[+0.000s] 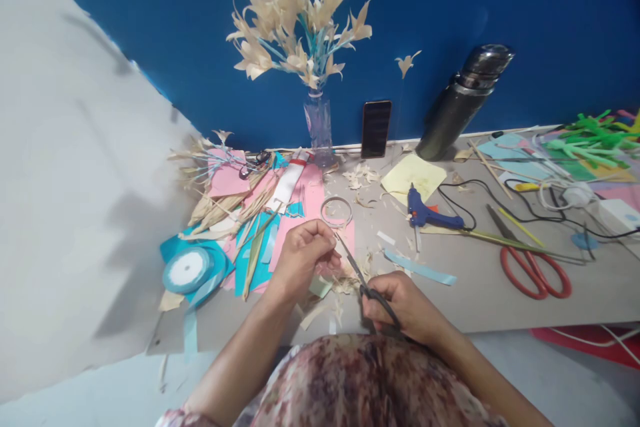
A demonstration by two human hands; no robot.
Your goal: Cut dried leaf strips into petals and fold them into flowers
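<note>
My right hand grips a pair of small dark-handled scissors, whose blades point up and left. Close to the blade tips is my left hand, its fingers pinched together; what they hold, if anything, is too small to make out. Under both hands lie pink paper and many pale husk scraps. A roll of tape rests just beyond my left hand.
Husk flowers stand in a clear bottle at the back, beside a phone and a dark flask. On the right are a blue glue gun with its cord and red-handled scissors. Ribbon lies left.
</note>
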